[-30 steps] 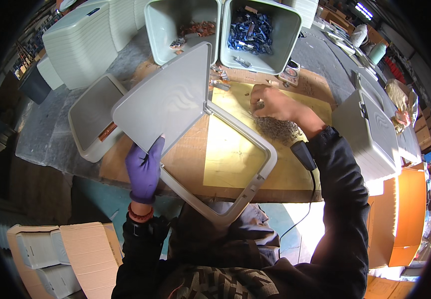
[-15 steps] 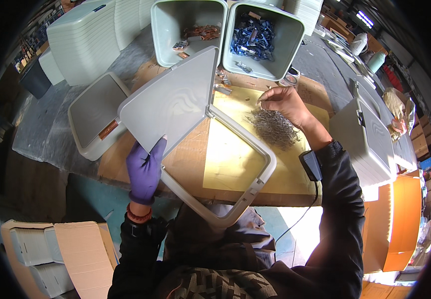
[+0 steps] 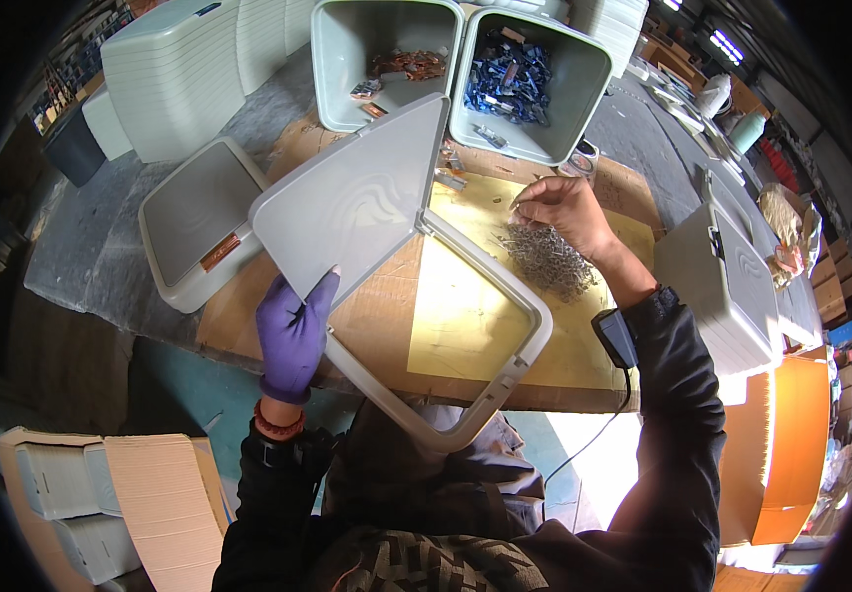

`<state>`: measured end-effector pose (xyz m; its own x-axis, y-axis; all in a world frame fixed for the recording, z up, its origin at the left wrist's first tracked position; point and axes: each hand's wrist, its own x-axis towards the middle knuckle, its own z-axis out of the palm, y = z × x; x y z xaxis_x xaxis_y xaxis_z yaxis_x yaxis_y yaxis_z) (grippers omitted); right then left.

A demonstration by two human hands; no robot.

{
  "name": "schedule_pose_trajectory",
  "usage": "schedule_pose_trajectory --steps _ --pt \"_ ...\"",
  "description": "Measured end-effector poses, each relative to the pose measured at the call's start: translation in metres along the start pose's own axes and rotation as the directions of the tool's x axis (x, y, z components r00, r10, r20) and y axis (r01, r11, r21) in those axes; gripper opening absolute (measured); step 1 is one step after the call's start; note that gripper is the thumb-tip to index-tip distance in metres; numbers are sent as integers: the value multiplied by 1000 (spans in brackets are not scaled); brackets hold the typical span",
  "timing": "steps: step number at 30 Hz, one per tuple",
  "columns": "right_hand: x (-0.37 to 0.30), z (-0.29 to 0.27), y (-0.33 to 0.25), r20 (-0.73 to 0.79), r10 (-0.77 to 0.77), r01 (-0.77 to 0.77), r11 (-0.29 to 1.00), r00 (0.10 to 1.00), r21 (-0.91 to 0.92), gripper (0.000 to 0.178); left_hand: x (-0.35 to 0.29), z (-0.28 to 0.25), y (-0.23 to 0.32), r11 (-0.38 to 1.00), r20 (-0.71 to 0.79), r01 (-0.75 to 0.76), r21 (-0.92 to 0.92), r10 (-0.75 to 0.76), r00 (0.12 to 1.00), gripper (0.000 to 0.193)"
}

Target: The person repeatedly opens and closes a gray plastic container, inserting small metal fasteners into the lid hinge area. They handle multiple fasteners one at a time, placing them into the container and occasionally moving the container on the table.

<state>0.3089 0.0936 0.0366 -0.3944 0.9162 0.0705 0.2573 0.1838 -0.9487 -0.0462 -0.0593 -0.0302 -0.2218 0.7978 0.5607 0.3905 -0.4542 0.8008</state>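
Observation:
My left hand (image 3: pixel 293 331), in a purple glove, grips a grey bin lid by the corner where its flap meets its frame. The flat flap (image 3: pixel 362 202) is tilted up from the square frame (image 3: pixel 490 271), and the frame's near corner reaches over the table edge by my lap. Bare, my right hand (image 3: pixel 566 212) is closed in a pinch at the far side of a pile of small metal springs (image 3: pixel 554 261). What sits between its fingertips is too small to make out. The pile lies on a yellow sheet (image 3: pixel 465 345).
Two grey-green bins stand at the back, one with copper-coloured pieces (image 3: pixel 411 65), the other with blue pieces (image 3: pixel 510 74). A finished-looking lid (image 3: pixel 199 227) lies at left, before stacked bins (image 3: pixel 170 89). More lids (image 3: pixel 717 266) stand at right. A cable (image 3: pixel 594 444) hangs near my right arm.
The whole view has shifted slightly. My right fingertips sit a little closer to the spring pile, still pinched. My left hand keeps its hold on the lid.

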Motion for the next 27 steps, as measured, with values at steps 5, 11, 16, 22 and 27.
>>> schedule_pose_trajectory --steps 5,11,16,22,27 --pt "-5 16 -12 231 -435 425 427 870 -798 16 0 0 7 1000 10 14 -1 -14 1000 16" --pt "1 52 -30 507 -526 731 478 682 -488 18 1 2 9 1000 -3 -3 -18 3 1000 15" --pt "12 83 -31 269 -440 516 730 857 -448 10 2 4 7 999 -25 -54 2 54 998 13" --pt "24 97 -26 103 -375 376 791 921 -482 12 3 2 10 997 -25 -69 17 70 997 14" --pt "22 101 -22 94 -338 340 810 937 -477 12 2 2 11 998 -29 -46 51 47 998 15"
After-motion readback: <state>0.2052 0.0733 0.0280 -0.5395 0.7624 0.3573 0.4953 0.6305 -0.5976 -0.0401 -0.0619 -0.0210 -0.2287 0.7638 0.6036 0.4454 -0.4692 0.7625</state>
